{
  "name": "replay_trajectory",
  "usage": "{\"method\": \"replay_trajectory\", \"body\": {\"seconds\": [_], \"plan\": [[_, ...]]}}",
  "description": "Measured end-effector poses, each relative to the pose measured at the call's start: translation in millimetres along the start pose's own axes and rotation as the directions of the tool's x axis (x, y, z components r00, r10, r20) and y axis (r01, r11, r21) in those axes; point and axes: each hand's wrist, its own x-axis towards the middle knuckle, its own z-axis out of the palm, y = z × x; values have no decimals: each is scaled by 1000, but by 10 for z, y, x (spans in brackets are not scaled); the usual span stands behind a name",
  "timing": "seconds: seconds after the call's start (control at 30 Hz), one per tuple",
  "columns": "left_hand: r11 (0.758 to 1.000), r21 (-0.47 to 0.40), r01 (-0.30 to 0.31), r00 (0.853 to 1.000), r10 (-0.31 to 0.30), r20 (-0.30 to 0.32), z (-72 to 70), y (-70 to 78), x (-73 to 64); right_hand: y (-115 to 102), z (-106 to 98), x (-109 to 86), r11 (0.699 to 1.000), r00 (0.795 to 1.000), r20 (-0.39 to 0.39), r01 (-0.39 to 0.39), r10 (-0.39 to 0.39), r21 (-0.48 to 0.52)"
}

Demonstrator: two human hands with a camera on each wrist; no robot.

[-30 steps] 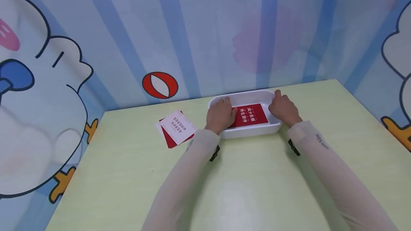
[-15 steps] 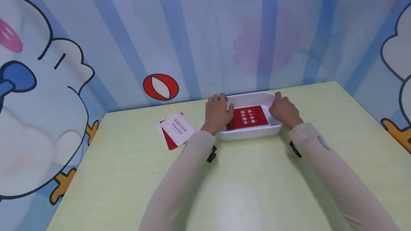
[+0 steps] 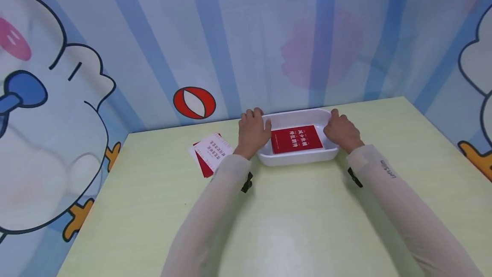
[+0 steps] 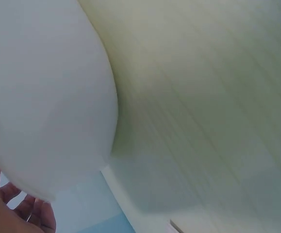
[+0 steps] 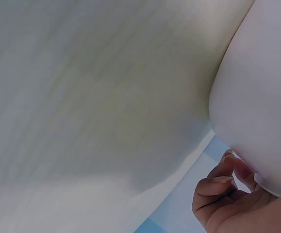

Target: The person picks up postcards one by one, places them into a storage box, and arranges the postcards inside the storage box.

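A white plastic tray (image 3: 300,159) stands on the table against the back wall. Inside it lies a red card (image 3: 297,139) with white Chinese characters. My left hand (image 3: 251,134) is at the tray's left end, thumb over the inside and fingers outside; the left wrist view shows the fingers (image 4: 36,213) bent at the rim. At the opposite end my right hand (image 3: 343,132) grips the rim, its curled fingers (image 5: 218,187) showing below the tray wall in the right wrist view. Left of the tray, a white printed card (image 3: 213,151) overlaps a red card (image 3: 204,166).
The pale yellow-green table (image 3: 292,225) ends at a blue striped backdrop (image 3: 261,33) printed with cartoon figures and a red-and-white ball (image 3: 194,102). My left forearm (image 3: 207,213) passes close to the loose cards.
My left hand has slid left, off the red card and out to the tray's left end, uncovering the card. My right hand has stayed at the right end.
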Motion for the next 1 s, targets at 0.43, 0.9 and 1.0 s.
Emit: {"method": "replay_trajectory", "body": {"seconds": [0.43, 0.9, 1.0], "plan": [[990, -136, 33, 999, -35, -9, -32, -117, 52, -9, -14, -14, 1000, 1000, 18, -1, 1, 3], [981, -182, 69, 995, -81, -58, -54, -500, 30, -28, 14, -8, 1000, 1000, 9, 6, -6, 1], [981, -182, 71, 995, -81, -53, -74, -601, 6, -34, 29, -7, 1000, 1000, 9, 1, -1, 8]]}}
